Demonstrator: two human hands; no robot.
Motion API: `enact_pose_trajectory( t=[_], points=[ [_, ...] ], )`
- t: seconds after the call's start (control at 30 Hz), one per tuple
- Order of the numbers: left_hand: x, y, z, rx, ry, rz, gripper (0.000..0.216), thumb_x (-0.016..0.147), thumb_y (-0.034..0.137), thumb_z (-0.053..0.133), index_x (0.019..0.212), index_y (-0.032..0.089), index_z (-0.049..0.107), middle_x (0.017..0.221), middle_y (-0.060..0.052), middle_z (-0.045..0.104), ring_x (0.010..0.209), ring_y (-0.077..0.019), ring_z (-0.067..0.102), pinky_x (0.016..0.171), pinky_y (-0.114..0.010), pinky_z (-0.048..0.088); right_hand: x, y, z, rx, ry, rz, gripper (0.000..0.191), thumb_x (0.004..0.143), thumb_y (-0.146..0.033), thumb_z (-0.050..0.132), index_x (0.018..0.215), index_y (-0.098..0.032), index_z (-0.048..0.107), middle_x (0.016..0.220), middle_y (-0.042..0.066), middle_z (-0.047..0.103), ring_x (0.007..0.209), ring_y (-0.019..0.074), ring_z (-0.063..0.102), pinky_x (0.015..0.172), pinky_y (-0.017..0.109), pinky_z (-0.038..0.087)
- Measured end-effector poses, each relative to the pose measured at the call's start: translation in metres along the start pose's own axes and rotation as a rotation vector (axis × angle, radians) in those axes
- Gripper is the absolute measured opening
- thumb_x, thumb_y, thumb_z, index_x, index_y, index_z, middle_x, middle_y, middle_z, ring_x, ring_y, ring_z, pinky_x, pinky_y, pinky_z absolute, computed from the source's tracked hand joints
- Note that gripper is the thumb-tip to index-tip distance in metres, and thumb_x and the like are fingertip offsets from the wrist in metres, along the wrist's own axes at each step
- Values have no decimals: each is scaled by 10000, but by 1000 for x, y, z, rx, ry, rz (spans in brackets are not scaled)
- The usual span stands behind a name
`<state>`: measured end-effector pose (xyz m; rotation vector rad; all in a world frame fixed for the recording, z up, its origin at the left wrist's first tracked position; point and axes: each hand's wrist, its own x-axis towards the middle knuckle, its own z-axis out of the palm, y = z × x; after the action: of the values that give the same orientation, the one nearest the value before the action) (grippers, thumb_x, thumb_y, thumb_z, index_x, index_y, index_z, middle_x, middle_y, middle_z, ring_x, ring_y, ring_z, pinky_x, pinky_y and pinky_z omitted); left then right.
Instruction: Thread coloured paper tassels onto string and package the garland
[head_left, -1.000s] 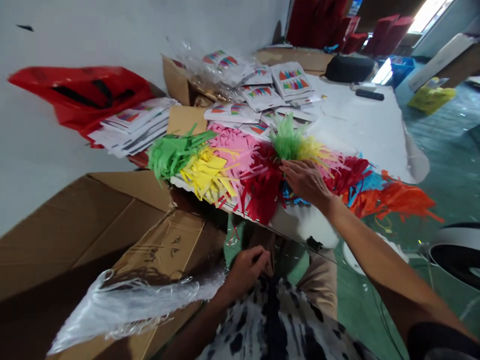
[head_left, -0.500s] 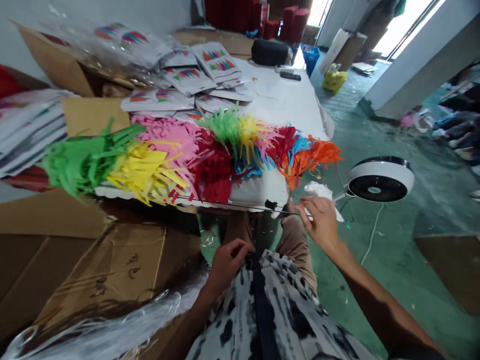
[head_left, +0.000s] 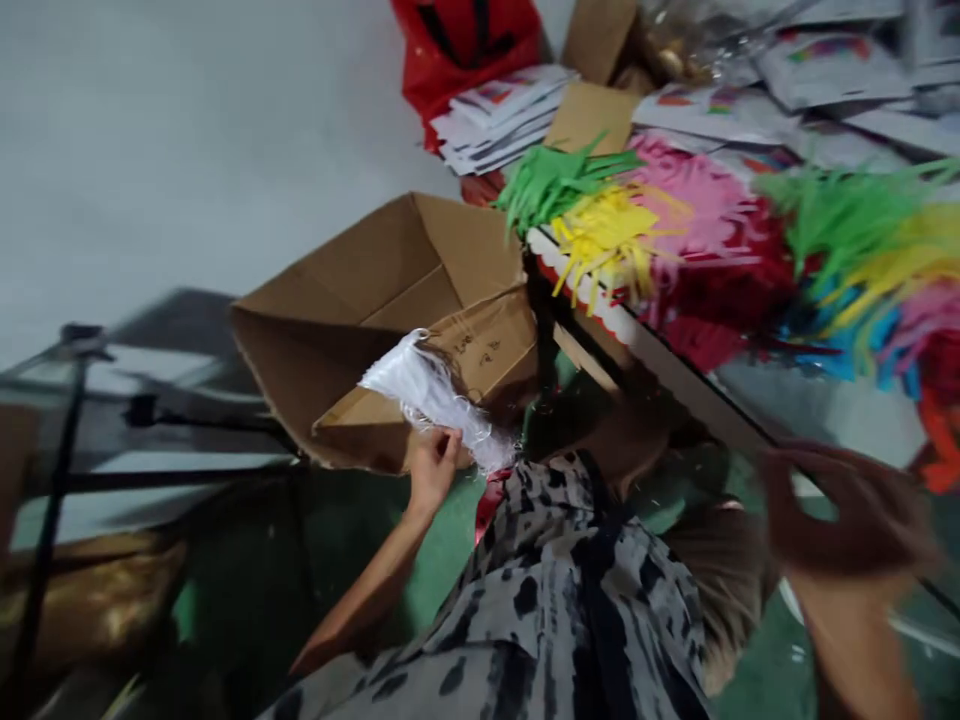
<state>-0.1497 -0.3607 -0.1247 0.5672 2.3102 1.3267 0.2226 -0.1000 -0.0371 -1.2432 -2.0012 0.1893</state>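
My left hand [head_left: 433, 462] is closed, thumb and fingers pressed together at the edge of a long bundle of white string [head_left: 439, 395]. The bundle lies over the side of an open cardboard box [head_left: 375, 290], its lower end by my patterned clothing. Smeared by motion, my right hand [head_left: 847, 515] is low at the right, beside the table's front edge, fingers curved toward the thumb; whether it holds anything does not show. Fringed tissue-paper tassels in green [head_left: 555, 185], yellow [head_left: 611, 235], pink [head_left: 690, 200] and other colours lie in a row along the table edge.
White printed packets [head_left: 832, 70] and a stack of white bags [head_left: 506, 115] lie behind the tassels, near a red bag [head_left: 472, 50]. A black metal stand [head_left: 64, 450] is at the left. The floor [head_left: 240, 570] is green.
The view has swung left, bringing the cardboard box and white string to the middle. My left hand has moved from my lap to the string; my right hand now appears farther right.
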Motion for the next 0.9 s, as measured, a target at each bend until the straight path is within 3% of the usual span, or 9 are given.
enact_pose_trajectory(
  t=[0.1, 0.2, 0.33, 0.47, 0.6, 0.67, 0.73, 0.8, 0.9],
  points=[
    [0, -30, -25, -117, 191, -76, 541, 858, 724, 639, 891, 184, 648, 799, -28, 648, 724, -166, 569, 712, -275, 476, 3, -84, 88, 305, -346, -238, 106, 961, -388, 661, 973, -331, 749, 977, 95, 789, 932, 336, 740, 851, 533, 588],
    [-1, -53, -24, -220, 231, -143, 600, 829, 767, 655, 895, 171, 649, 801, -39, 662, 724, -165, 600, 725, -289, 519, -14, -147, 183, 481, -746, -285, 182, 989, -285, 584, 1056, -264, 752, 1076, 97, 801, 1025, 291, 741, 930, 468, 594],
    [-4, -73, -14, -283, 218, -201, 608, 836, 773, 661, 844, 164, 655, 764, -39, 667, 699, -161, 616, 699, -288, 540, -50, -204, 284, 494, -889, -263, 285, 898, -217, 678, 1177, -200, 730, 1156, 127, 789, 986, 255, 745, 928, 415, 597],
    [-16, -76, -10, -266, 193, -216, 576, 914, 731, 602, 846, 163, 677, 753, -47, 684, 671, -167, 627, 667, -292, 550, -71, -233, 335, 508, -938, -162, 140, 913, -240, 645, 1011, -205, 739, 1018, 118, 793, 952, 259, 732, 906, 412, 580],
    [-20, -54, -12, -199, 149, -127, 373, 954, 565, 647, 900, 207, 735, 910, -82, 748, 901, -240, 695, 899, -393, 572, -68, -230, 326, 601, -972, -69, 225, 988, -372, 561, 896, -236, 714, 983, 82, 785, 940, 243, 728, 824, 355, 573],
    [-9, -37, -13, -129, 101, 21, 276, 922, 457, 709, 1070, 232, 773, 1162, -116, 763, 1168, -296, 671, 1092, -456, 502, -64, -226, 303, 668, -1002, -41, 266, 996, -430, 554, 915, -233, 714, 980, 67, 780, 917, 234, 729, 796, 335, 573],
    [12, -22, -12, 37, 17, 290, 418, 927, 340, 676, 1323, 211, 713, 1358, -156, 706, 1330, -323, 606, 1172, -496, 437, -60, -224, 273, 729, -1039, -22, 283, 999, -459, 561, 923, -234, 716, 941, 47, 771, 883, 227, 727, 806, 337, 578],
    [35, -13, -8, 206, -184, 473, 478, 926, 246, 633, 1400, 204, 677, 1324, -160, 726, 1288, -311, 641, 1139, -486, 449, -55, -219, 238, 821, -1061, 45, 288, 1005, -472, 567, 913, -243, 715, 911, 40, 760, 878, 236, 728, 822, 365, 590],
    [66, -11, -6, 362, -423, 579, 292, 933, 236, 632, 1173, 247, 797, 1002, -91, 810, 956, -256, 742, 983, -425, 511, -46, -195, 175, 1081, -967, 268, 293, 987, -500, 575, 816, -281, 670, 690, 28, 646, 697, 256, 692, 660, 421, 595]
  ],
)
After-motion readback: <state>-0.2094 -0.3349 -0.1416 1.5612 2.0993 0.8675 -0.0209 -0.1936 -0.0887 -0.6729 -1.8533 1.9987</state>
